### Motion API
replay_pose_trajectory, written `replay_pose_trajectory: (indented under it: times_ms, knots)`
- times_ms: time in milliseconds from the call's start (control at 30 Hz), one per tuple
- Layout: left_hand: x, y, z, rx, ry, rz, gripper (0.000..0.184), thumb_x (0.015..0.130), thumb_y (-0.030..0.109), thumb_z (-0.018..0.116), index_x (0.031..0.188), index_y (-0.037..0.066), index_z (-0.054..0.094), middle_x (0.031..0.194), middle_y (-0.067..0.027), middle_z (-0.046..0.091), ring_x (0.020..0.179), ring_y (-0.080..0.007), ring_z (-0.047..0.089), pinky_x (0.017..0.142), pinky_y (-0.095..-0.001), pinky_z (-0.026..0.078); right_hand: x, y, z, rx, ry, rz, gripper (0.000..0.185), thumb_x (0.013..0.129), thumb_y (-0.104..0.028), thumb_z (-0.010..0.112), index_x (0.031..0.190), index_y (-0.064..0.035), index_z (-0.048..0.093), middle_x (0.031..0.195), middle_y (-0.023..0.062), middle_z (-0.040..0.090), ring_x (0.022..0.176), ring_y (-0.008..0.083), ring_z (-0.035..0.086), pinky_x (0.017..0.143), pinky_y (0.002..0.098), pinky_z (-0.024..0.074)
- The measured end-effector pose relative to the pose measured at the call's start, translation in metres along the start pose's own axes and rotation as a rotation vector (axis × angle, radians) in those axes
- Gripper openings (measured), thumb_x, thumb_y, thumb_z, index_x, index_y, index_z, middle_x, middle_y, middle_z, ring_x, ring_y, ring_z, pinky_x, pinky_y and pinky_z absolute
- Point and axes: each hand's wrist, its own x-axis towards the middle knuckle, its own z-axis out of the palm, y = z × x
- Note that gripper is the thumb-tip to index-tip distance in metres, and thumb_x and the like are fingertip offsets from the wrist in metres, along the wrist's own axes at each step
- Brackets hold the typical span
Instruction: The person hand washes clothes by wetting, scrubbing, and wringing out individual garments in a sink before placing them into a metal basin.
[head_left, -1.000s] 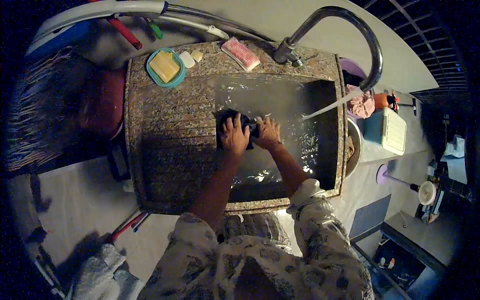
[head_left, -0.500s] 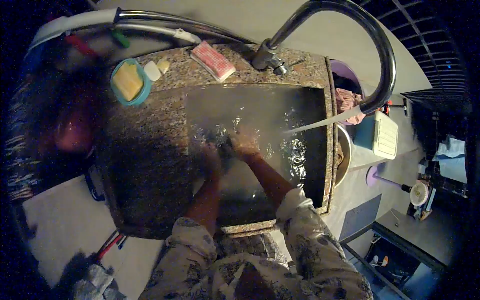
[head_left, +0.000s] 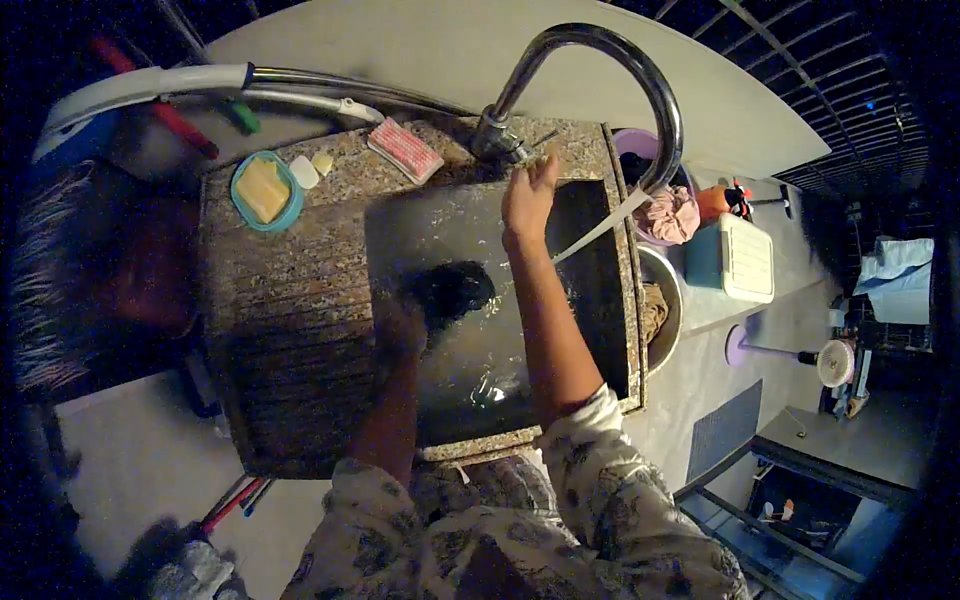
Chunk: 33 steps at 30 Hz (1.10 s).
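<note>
A granite-edged sink basin (head_left: 632, 330) holds cloudy water. Low in the basin's left side, my left hand (head_left: 400, 322) is in shadow, closed on a dark wet cloth (head_left: 462, 290) that lies partly in the water. Its fingers show only dimly. My right hand (head_left: 530, 200) is raised over the back of the basin, fingers stretched toward the tap (head_left: 497, 138) and its small lever. Whether the fingertips touch the lever is hard to see. A stream of water (head_left: 602, 228) runs from the curved spout (head_left: 668, 110) into the basin.
On the back ledge sit a pink-and-white scrub brush (head_left: 406, 150), a teal dish (head_left: 290, 212) with a yellow bar, and a white soap piece (head_left: 304, 172). To the right stand a purple tub (head_left: 635, 143) with clothes, a round basin (head_left: 672, 330) and a lidded box (head_left: 745, 262).
My right hand has lifted out of the water and moved up to the tap. My left hand stays low in the basin, and the dark cloth now shows at the surface.
</note>
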Motion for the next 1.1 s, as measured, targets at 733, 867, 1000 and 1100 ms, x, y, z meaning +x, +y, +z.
replay_pose_trajectory:
  times_ms: [733, 867, 1000, 1100]
  knots:
    - [-0.044, 0.068, -0.071, 0.154, -0.291, 0.057, 0.076, 0.085, 0.044, 0.069, 0.138, -0.005, 0.047, 0.135, -0.0261, 0.054, 0.124, -0.0415, 0.053, 0.102, -0.0504, 0.044, -0.146, 0.067, -0.054, -1.162, -0.677, -0.435, 0.068, 0.086, -0.048, 0.068, 0.147, -0.0282, 0.044, 0.156, 0.0184, 0.029, 0.144, 0.0417, 0.027, 0.111, 0.0662, 0.0249]
    - [-0.037, 0.03, -0.033, 0.128, -0.233, 0.02, 0.077, 0.086, 0.049, 0.065, 0.139, -0.003, 0.047, 0.136, -0.0231, 0.055, 0.123, -0.0391, 0.054, 0.101, -0.0502, 0.045, -0.14, 0.119, -0.048, -1.184, -0.761, -0.268, 0.071, 0.086, -0.051, 0.066, 0.148, -0.0257, 0.043, 0.154, 0.021, 0.032, 0.143, 0.0445, 0.028, 0.113, 0.0629, 0.0265]
    - [-0.028, -0.002, -0.014, 0.028, -0.153, -0.138, 0.077, 0.087, 0.054, 0.062, 0.14, 0.0, 0.048, 0.136, -0.02, 0.056, 0.122, -0.0367, 0.056, 0.1, -0.0499, 0.046, -0.123, 0.129, -0.048, -1.117, -0.821, -0.224, 0.068, 0.086, -0.062, 0.06, 0.137, -0.018, 0.053, 0.144, 0.021, 0.048, 0.133, 0.046, 0.043, 0.106, 0.0579, 0.04]
    - [-0.021, -0.005, -0.007, -0.232, -0.097, -0.382, 0.078, 0.088, 0.058, 0.059, 0.141, 0.001, 0.048, 0.137, -0.0177, 0.056, 0.122, -0.0349, 0.057, 0.1, -0.0498, 0.047, -0.096, 0.101, -0.036, -1.194, -0.934, 0.074, 0.069, 0.086, -0.061, 0.061, 0.138, -0.0157, 0.053, 0.142, 0.0173, 0.052, 0.131, 0.0414, 0.047, 0.104, 0.0571, 0.0426]
